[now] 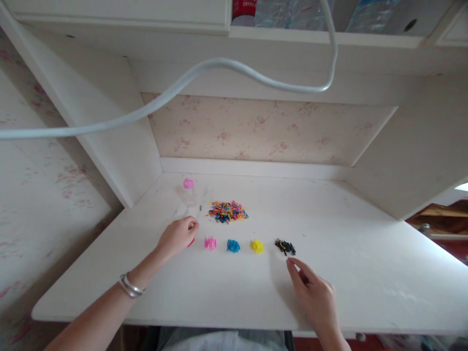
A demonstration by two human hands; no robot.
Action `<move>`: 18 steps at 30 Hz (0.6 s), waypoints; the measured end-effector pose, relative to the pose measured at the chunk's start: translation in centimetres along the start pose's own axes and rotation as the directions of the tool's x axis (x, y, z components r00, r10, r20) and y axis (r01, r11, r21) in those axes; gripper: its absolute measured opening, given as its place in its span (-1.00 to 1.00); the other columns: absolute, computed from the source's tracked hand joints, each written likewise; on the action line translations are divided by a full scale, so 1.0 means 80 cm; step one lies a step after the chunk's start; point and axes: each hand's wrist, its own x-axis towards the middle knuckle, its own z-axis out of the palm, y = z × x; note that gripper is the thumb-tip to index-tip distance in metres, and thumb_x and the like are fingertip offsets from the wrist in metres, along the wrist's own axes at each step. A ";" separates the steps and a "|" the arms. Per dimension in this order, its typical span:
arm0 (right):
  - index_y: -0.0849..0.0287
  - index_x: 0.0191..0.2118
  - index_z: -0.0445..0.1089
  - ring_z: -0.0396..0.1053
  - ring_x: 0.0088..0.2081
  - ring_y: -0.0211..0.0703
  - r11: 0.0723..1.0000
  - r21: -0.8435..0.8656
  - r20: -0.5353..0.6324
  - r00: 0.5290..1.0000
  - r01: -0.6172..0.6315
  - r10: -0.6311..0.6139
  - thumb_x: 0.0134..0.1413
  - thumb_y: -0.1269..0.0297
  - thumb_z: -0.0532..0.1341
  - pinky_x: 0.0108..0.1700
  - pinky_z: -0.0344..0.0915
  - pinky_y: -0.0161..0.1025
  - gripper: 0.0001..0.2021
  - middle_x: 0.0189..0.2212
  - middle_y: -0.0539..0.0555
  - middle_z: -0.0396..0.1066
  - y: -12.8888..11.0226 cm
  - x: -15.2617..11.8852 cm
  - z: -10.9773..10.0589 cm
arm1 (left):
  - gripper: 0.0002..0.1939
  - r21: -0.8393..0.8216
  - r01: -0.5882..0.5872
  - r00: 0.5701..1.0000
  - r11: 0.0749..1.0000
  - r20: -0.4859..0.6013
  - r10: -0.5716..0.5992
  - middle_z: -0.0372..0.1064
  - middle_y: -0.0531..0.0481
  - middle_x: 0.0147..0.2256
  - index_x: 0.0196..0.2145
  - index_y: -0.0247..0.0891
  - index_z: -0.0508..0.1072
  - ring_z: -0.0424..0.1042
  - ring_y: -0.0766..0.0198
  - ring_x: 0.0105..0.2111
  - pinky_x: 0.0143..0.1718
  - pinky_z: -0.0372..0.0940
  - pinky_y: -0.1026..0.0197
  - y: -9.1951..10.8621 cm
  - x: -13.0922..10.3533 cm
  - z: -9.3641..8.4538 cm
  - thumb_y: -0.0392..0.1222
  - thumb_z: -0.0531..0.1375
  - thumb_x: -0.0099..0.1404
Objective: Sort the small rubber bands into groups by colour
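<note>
My left hand [178, 236] is over the white desk, its fingers curled into a pinch; whatever they hold is too small to make out. Just under it a bit of red [190, 242] shows, mostly hidden by the hand. My right hand [313, 295] pinches thumb and finger together at the near edge of a pile of black bands [284, 246] with some yellow among them. Between the hands, in a row, lie small piles of pink bands [210, 243], blue bands [233, 245] and yellow bands [257, 246]. Behind them spreads a larger mixed-colour heap [227, 211] of bands.
A clear container with a pink top [188, 183] stands behind my left hand, near a tiny dark item [200, 207]. A white cable [219, 62] hangs across the upper view. Shelving [120, 22] overhangs the white desk [226, 292]; side panels border it left and right.
</note>
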 end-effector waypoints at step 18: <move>0.08 -0.25 0.49 0.26 -0.60 -0.31 0.999 0.032 0.039 0.999 -0.038 0.036 0.10 -0.09 0.03 -0.45 0.12 -0.39 -0.58 -0.68 -0.08 0.29 -0.004 0.009 -0.003 | -0.67 0.199 0.119 0.991 0.973 -0.078 -0.105 0.50 -0.14 -0.26 -0.21 -0.21 0.46 0.47 0.13 -0.24 -0.28 0.27 0.22 0.003 0.093 0.044 -0.10 -0.05 0.29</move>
